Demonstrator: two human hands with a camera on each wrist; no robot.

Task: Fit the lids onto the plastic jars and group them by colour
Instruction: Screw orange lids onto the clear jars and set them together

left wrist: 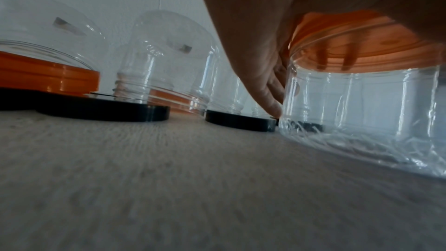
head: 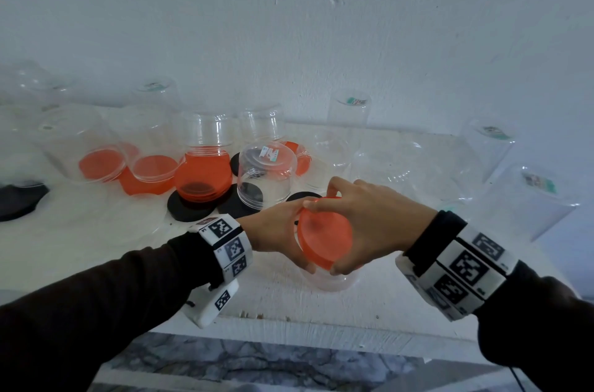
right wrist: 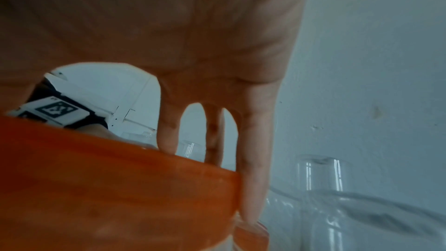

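Note:
An orange lid (head: pixel 324 231) sits tilted on the mouth of a clear plastic jar (head: pixel 334 280) near the front of the white table (head: pixel 289 295). My left hand (head: pixel 286 231) holds the jar from its left side, the fingers (left wrist: pixel 272 94) lying down along the jar's wall (left wrist: pixel 362 102) below the lid (left wrist: pixel 362 31). My right hand (head: pixel 363 224) grips the lid from the right and above. In the right wrist view its fingers (right wrist: pixel 253 159) curl over the orange lid's rim (right wrist: pixel 108 188).
Behind the hands stand several clear jars (head: pixel 266 173), most of them upside down, among loose orange lids (head: pixel 144 186) and black lids (head: pixel 189 208). More clear jars (head: pixel 530 199) stand at the right. A wall runs close behind. The table's front edge (head: pixel 321 327) is near my wrists.

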